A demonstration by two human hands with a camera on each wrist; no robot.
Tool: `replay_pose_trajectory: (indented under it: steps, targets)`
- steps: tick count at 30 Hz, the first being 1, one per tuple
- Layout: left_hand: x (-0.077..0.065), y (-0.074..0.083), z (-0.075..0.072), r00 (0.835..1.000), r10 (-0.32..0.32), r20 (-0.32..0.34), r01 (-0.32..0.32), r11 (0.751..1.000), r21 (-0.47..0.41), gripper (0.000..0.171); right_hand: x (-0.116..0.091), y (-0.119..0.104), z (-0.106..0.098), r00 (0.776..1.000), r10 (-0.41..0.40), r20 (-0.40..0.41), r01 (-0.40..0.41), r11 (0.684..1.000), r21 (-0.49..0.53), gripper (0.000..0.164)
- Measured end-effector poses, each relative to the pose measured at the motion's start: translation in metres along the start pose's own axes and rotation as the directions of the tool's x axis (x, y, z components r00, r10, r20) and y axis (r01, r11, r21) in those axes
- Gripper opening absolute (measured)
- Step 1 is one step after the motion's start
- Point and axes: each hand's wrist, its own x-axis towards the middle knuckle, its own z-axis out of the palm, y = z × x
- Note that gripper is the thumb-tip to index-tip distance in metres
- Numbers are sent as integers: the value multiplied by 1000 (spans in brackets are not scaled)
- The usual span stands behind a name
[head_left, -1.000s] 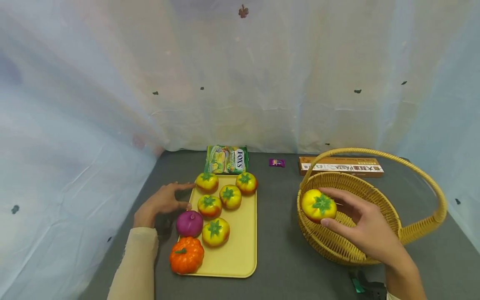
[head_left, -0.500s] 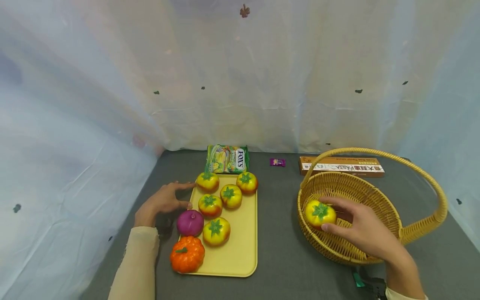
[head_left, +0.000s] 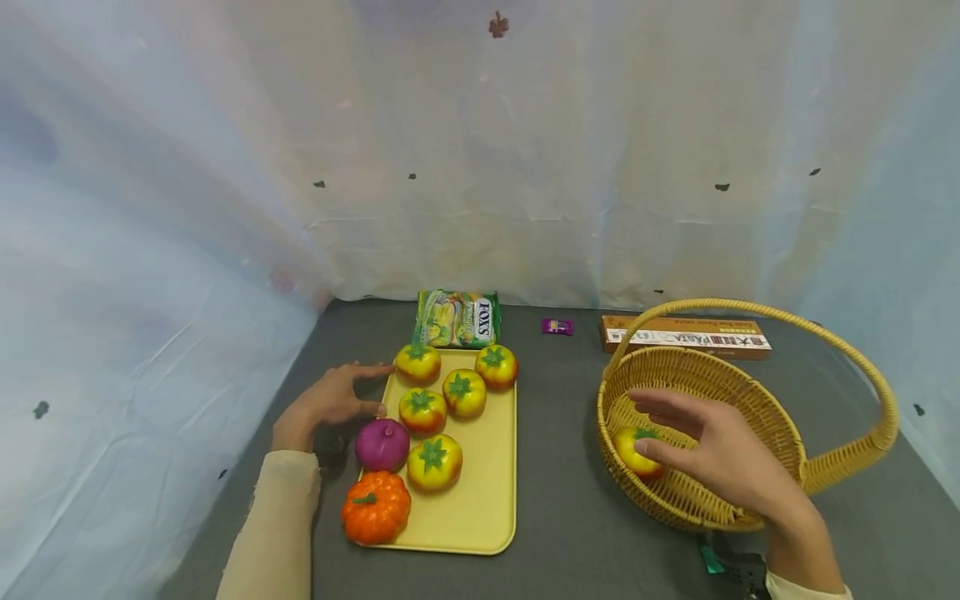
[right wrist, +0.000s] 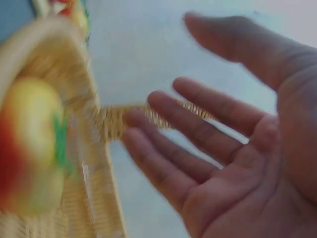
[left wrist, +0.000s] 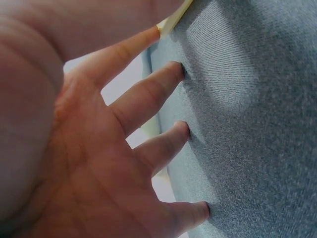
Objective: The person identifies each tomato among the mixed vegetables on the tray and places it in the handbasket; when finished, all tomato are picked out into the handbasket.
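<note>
Inside the wicker basket [head_left: 757, 417] lies a yellow-and-red toy persimmon [head_left: 628, 450] with a green leafy top, against the left wall. My right hand [head_left: 720, 450] hovers over the basket, fingers spread and apart from the fruit. In the right wrist view its palm [right wrist: 247, 183] is bare, and the blurred persimmon [right wrist: 29, 148] sits off to the left. My left hand [head_left: 330, 404] rests at the left edge of the yellow tray [head_left: 483, 500], fingers extended, near a persimmon [head_left: 417, 364] and a purple onion-like vegetable [head_left: 382, 445]. The left wrist view shows several fingertips [left wrist: 173, 72] on the grey cloth.
More persimmons [head_left: 435, 463] and an orange pumpkin [head_left: 377, 507] occupy the tray. Behind it lies a green FOX'S candy bag [head_left: 457, 318]. A small purple packet [head_left: 557, 327] and a long pasta box [head_left: 686, 336] lie at the back. The basket's tall handle [head_left: 847, 350] arches up on the right.
My right hand has lowered the persimmon into the basket and let go of it; the fingers have spread away from it. My left hand has kept its place.
</note>
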Motion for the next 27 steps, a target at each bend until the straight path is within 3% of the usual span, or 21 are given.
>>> replay_pose_trajectory:
  steps: [6,11,19,27]
  targets:
    - [1,1,0,1000,-2,-3,2,1000,-3,75,22,-23,19,985,-163,54,153,976,154,55]
    - [2,1,1,1000,-4,-2,4,1000,-2,74,42,-37,49,960,-252,124,211,939,273,61]
    - [1,1,2,1000,9,1,-9,1000,-2,74,75,-47,109,923,-312,226,197,886,419,60]
    - [1,0,1,1000,7,-8,-7,1000,10,73,101,-46,155,909,-268,320,125,907,403,59]
